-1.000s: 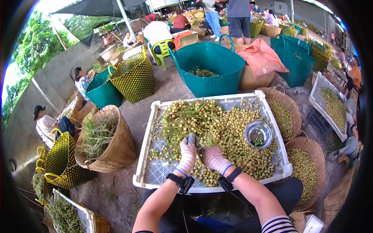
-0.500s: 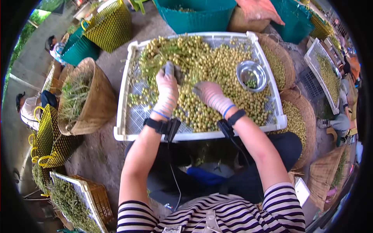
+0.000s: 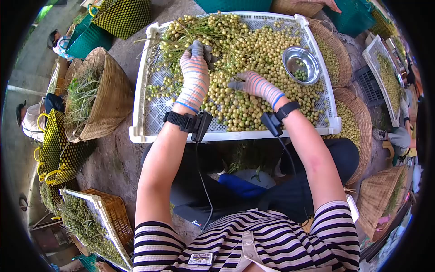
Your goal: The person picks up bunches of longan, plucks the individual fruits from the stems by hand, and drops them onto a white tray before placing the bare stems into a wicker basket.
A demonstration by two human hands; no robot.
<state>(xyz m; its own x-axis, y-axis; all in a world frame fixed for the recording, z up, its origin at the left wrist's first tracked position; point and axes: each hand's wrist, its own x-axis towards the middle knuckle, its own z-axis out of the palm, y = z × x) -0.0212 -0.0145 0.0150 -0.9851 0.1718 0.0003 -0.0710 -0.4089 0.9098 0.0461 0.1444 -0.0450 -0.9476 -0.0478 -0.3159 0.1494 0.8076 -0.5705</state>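
Note:
A white mesh tray (image 3: 149, 118) lies over my lap, heaped with small round yellow-green fruits (image 3: 267, 50). Both hands wear striped gloves with grey fingertips. My left hand (image 3: 195, 75) is closed around thin green stems at the tray's left side; a tangle of fruit stems (image 3: 192, 31) spreads beyond it. To its right, my right hand (image 3: 259, 86) hovers low over the loose fruits, fingers pressed together and pointing left. Whatever is between its fingertips is too small to make out. A metal bowl (image 3: 312, 79) with several greener fruits sits on the tray's right side.
Woven baskets (image 3: 362, 122) of fruit stand right of the tray. On the left are a basket (image 3: 113, 104) of stems, a yellow-black woven bag (image 3: 54, 149) and a tilted crate (image 3: 108, 222). Green tubs (image 3: 349, 20) stand beyond. Other people sit at both sides.
The view has tipped, so the tray sits higher in the picture. My right hand has shifted slightly right, away from the left one. The left hand stays by the stems.

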